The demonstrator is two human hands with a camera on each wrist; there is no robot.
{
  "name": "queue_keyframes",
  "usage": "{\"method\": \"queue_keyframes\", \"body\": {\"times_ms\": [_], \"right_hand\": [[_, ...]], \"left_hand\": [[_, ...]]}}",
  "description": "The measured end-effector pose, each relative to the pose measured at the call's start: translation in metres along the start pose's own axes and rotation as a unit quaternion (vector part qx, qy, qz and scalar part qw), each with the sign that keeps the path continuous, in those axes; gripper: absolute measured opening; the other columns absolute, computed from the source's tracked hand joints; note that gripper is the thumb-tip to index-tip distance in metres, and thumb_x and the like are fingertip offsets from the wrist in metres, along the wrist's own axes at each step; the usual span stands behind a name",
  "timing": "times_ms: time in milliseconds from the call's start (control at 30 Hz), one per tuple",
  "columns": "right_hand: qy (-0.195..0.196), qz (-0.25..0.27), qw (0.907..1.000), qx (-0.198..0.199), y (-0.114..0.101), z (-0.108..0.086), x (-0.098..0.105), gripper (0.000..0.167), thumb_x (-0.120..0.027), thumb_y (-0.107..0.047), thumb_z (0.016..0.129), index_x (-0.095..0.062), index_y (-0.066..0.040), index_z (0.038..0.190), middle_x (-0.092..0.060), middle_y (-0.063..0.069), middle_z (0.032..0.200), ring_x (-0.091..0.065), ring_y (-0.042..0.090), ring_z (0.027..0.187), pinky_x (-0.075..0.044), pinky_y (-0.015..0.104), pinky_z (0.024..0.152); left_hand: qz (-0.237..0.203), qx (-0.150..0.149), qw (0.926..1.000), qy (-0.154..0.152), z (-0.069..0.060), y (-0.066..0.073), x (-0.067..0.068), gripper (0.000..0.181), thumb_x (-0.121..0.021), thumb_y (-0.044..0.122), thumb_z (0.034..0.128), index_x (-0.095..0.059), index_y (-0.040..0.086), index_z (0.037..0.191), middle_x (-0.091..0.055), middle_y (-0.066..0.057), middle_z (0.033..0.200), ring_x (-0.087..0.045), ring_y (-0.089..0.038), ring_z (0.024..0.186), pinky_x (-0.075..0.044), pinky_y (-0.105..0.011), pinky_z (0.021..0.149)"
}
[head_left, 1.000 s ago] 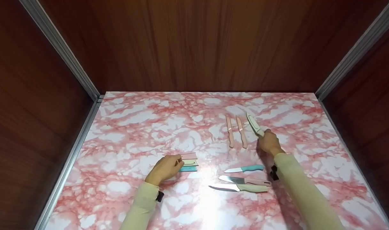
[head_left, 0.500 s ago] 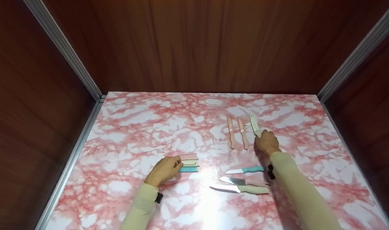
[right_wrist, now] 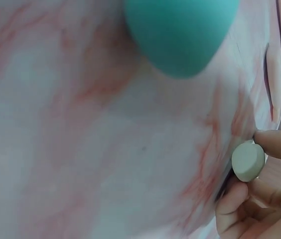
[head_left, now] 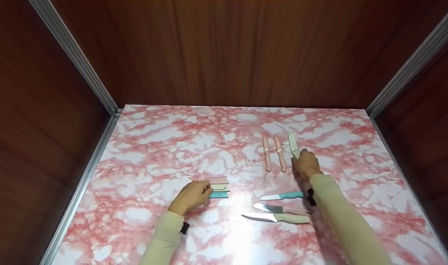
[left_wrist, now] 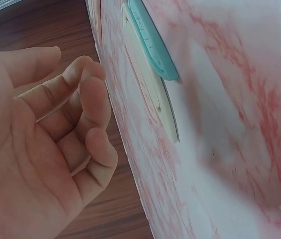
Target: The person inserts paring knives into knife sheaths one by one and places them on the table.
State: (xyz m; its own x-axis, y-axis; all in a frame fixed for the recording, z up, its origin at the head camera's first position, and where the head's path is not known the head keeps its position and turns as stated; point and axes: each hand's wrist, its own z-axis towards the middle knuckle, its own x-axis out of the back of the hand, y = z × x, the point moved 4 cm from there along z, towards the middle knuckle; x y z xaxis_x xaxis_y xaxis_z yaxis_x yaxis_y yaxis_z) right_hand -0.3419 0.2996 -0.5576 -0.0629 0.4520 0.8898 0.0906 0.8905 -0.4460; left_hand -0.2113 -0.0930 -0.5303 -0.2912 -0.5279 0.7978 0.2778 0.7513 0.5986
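Pale-green sheathed knife (head_left: 292,141), one: right of two slim pink knives (head_left: 279,152), on or just above the red-and-white marbled surface (head_left: 161,154); handle pinched by the right grip (head_left: 307,163); now swung from slant to near-parallel, so the row of three seems almost aligned. Left grip (head_left: 191,195): loosely curled, empty, near three flat sheaths (head_left: 219,188) (pink, pale-green, teal). Nearer: three bare-bladed knives (head_left: 273,208).
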Motion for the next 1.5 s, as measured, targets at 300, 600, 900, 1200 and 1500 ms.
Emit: {"method": "queue_keyframes", "body": {"times_ms": [300,600,900,1200,1500], "right_hand": [[-0.013,0.009,0.9999,-0.001,0.0,-0.001,-0.001,0.042,-0.056,-0.029,0.092,-0.049,0.011,0.099,-0.054,0.023,0.085,-0.056,0.035,0.076,-0.046,0.05,0.07],[-0.007,-0.022,0.9993,0.028,-0.008,-0.015,0.006,0.043,-0.056,-0.03,0.092,-0.049,0.011,0.1,-0.053,0.024,0.09,-0.058,0.039,0.082,-0.046,0.052,0.074],[0.038,-0.035,0.9966,0.065,-0.015,-0.036,0.017,0.041,-0.056,-0.024,0.091,-0.05,0.013,0.109,-0.053,0.029,0.099,-0.055,0.047,0.093,-0.044,0.057,0.078],[0.071,-0.023,0.9936,0.084,-0.011,-0.053,0.019,0.04,-0.058,-0.021,0.089,-0.052,0.013,0.109,-0.055,0.031,0.099,-0.054,0.048,0.092,-0.043,0.058,0.077],[0.097,-0.011,0.9901,0.101,-0.007,-0.061,0.021,0.037,-0.06,-0.019,0.089,-0.053,0.013,0.107,-0.057,0.029,0.093,-0.056,0.046,0.087,-0.044,0.057,0.073]], "left_hand": [[0.014,-0.018,0.9997,-0.009,0.002,0.002,-0.005,0.014,-0.056,0.019,0.0935,-0.063,0.013,0.083,-0.053,0.007,0.068,-0.043,-0.008,0.057,-0.038,-0.028,0.054],[0.054,-0.044,0.9974,0.018,0.004,0.007,-0.009,0.009,-0.061,0.014,0.0865,-0.065,0.014,0.079,-0.051,0.007,0.075,-0.043,-0.01,0.065,-0.04,-0.027,0.061],[0.113,-0.077,0.99,0.035,0.005,0.008,-0.018,0.005,-0.064,0.01,0.0831,-0.068,0.012,0.085,-0.06,0.002,0.083,-0.055,-0.015,0.074,-0.046,-0.031,0.069],[0.154,-0.087,0.9813,0.075,0.001,0.007,-0.03,0.008,-0.068,0.01,0.0828,-0.062,0.013,0.078,-0.059,0.001,0.078,-0.056,-0.016,0.069,-0.046,-0.032,0.064],[0.223,-0.096,0.9631,0.117,0.0,0.009,-0.037,0.01,-0.075,0.014,0.0798,-0.065,0.012,0.081,-0.058,-0.001,0.078,-0.059,-0.02,0.07,-0.047,-0.033,0.063]]}}
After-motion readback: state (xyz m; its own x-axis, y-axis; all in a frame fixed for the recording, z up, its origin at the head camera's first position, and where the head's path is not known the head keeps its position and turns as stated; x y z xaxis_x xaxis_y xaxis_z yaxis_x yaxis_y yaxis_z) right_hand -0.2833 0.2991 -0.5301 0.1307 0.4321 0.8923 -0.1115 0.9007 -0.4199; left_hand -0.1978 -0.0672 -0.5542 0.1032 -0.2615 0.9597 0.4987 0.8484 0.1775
